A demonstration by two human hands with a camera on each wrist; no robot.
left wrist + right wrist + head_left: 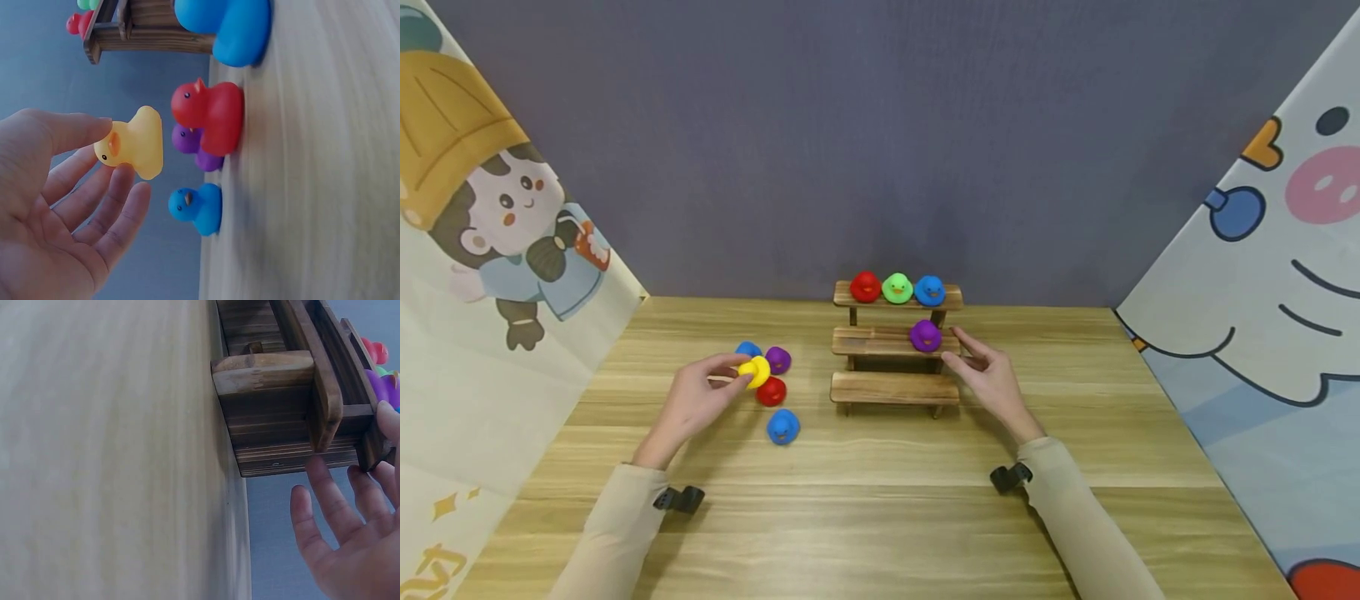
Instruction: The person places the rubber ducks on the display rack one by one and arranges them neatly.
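A yellow rubber duck (139, 142) is pinched between the thumb and fingers of my left hand (703, 393), raised above the table. Below and beside it sit a red duck (771, 392), a purple duck (778, 360) and a partly covered blue duck (747, 350); another blue duck (783, 427) stands nearer. My right hand (988, 379) is at the right end of a three-step wooden stand (880, 389), fingers spread around the middle step's end, holding no duck. On that step sits a purple duck (926, 336). The top step bears a red (866, 287), a green (897, 288) and a blue duck (930, 291).
The stand is on a wood-grain table (865, 517), before a grey-blue back wall (880, 150). Side panels with cartoon prints (527, 233) rise left and right. Each wrist wears a small black camera (679, 500).
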